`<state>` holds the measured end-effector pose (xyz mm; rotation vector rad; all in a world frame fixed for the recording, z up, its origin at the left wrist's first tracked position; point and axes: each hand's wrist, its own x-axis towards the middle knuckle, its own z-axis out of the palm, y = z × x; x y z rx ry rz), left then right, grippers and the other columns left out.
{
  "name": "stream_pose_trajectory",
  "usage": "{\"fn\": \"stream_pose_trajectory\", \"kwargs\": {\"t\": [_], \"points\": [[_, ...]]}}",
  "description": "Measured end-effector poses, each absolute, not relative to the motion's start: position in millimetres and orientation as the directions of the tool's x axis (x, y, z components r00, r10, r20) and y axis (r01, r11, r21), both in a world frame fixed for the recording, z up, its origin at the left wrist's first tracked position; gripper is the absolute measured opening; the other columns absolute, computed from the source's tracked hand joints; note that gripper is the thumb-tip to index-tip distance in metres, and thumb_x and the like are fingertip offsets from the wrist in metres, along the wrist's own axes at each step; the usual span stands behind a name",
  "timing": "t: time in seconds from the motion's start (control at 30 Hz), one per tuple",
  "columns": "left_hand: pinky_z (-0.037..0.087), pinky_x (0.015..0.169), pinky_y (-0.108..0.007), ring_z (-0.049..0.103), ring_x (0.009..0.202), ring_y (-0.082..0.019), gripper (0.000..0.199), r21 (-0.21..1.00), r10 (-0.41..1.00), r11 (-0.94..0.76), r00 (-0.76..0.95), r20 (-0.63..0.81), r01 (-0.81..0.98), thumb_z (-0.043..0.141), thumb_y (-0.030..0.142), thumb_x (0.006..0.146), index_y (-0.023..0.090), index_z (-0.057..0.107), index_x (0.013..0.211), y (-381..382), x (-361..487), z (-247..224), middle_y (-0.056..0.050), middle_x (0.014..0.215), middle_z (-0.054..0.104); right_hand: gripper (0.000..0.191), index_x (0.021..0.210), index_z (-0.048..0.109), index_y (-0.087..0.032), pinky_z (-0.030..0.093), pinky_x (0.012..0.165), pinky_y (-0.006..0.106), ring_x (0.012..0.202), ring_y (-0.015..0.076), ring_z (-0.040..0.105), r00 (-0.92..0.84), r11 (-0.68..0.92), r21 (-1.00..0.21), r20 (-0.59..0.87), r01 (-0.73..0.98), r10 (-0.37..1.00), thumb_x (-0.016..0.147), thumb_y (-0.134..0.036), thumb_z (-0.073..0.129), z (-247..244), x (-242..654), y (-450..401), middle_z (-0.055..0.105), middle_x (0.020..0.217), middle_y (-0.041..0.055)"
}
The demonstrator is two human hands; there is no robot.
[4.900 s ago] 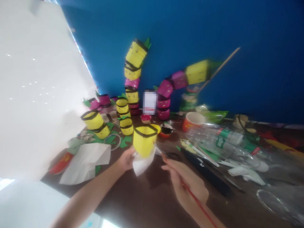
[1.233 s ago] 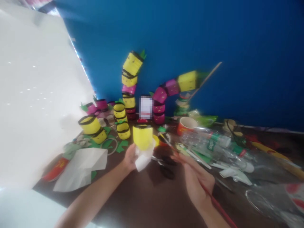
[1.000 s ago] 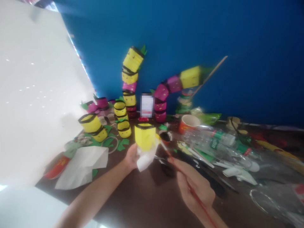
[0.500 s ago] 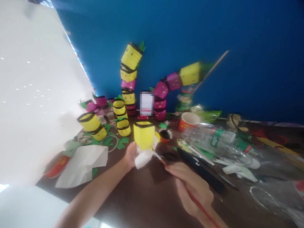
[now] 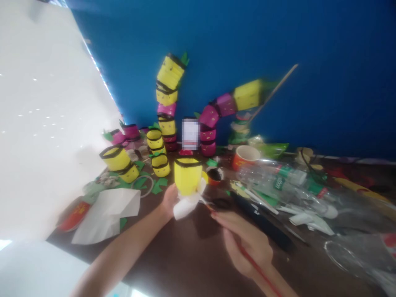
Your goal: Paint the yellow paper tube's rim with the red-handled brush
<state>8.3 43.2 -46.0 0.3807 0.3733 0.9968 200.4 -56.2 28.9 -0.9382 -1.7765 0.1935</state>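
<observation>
My left hand (image 5: 170,201) holds a yellow cup (image 5: 187,177) with a black rim, upright near the middle. A crumpled white tissue (image 5: 185,206) is pressed under the cup. In my right hand (image 5: 244,239) is a thin red-handled brush (image 5: 255,264), its tip pointing at the lower right side of the cup. Whether the tip touches the cup is too blurred to tell. Just behind the cup, to its right, stands a small red container (image 5: 214,176) with dark contents.
Stacked yellow (image 5: 167,97) and magenta cups (image 5: 208,135) stand against the blue wall. More yellow cups (image 5: 119,161), green scraps and white paper (image 5: 108,210) lie left. On the right are a paper cup (image 5: 246,157), plastic bottles (image 5: 278,177) and a black tool (image 5: 260,218).
My right hand and the brush have shifted slightly left. The tissue under the cup has moved a little to the left. The cup is almost where it was, turned slightly.
</observation>
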Motion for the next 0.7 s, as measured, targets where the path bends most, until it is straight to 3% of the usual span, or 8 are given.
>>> {"fn": "stream_pose_trajectory", "kwargs": {"t": [0.3,0.53,0.7], "points": [[0.04,0.095,-0.043,0.061,0.099,-0.028,0.042,0.48,0.861,0.494,0.483,-0.158,-0.725,0.056,0.042,0.073,0.012,0.063,0.102,46.0,5.6,-55.9,-0.01,0.098,0.07,0.031,0.102,0.064,-0.016,0.06,0.074,0.027,0.08,0.0175,0.07,-0.076,0.71,-0.471,0.805,0.524,0.589,0.077,-0.005,0.051,25.8,201.2,-51.4,0.071,0.097,0.008],[0.042,0.093,-0.042,0.064,0.093,-0.028,0.041,0.525,0.849,0.504,0.505,-0.157,-0.685,0.061,0.039,0.068,0.012,0.065,0.099,44.9,4.7,-54.7,-0.01,0.097,0.071,0.027,0.099,0.064,-0.017,0.058,0.078,0.026,0.081,0.0163,0.07,-0.095,0.633,-0.524,0.723,0.57,0.684,0.079,-0.005,0.05,33.0,199.0,-57.3,0.072,0.092,0.0065],[0.044,0.09,-0.04,0.066,0.087,-0.026,0.037,0.527,0.856,0.496,0.49,-0.164,-0.69,0.061,0.036,0.067,0.011,0.067,0.094,45.0,6.9,-47.3,-0.009,0.091,0.072,0.027,0.096,0.064,-0.018,0.058,0.079,0.029,0.081,0.0174,0.069,-0.124,0.658,-0.527,0.723,0.538,0.68,0.078,-0.005,0.049,36.3,203.3,-60.1,0.072,0.088,0.0059]]}}
